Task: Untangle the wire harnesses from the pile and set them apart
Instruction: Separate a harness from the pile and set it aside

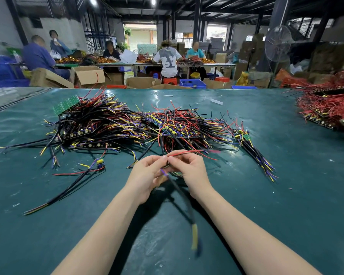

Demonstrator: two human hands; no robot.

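Your left hand (147,176) and right hand (190,171) pinch one harness (180,195) at frame centre.
Pull hard and its red wire (187,152) may snag the pile (127,124) just behind, dragging strands along. Count: one harness held, one loose harness (75,180) lower left, one bundle (254,151) right, one pile.

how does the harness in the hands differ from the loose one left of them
The held harness is lifted, pinched by left hand and right hand; the loose harness lies untouched on the mat. The held one's cable hangs toward the person, the loose one's trails left. Both have black cable and red wire.
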